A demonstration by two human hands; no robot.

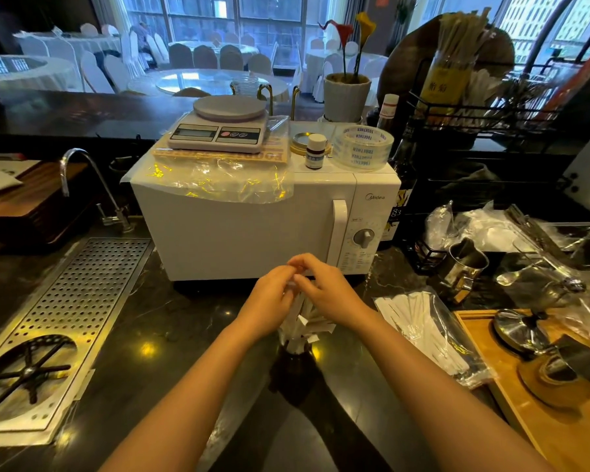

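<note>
A bundle of paper-wrapped straws stands upright in a dark glass holder on the black counter, just in front of the white microwave. My left hand and my right hand meet over the top of the bundle, fingers curled around the straw tips. The tips themselves are hidden under my fingers. A clear plastic bag with more wrapped straws lies flat to the right of the holder.
A perforated metal drain tray and a tap are on the left. A scale, a small bottle and a tape roll sit on the microwave. A wooden tray, a steel jug and a rack crowd the right.
</note>
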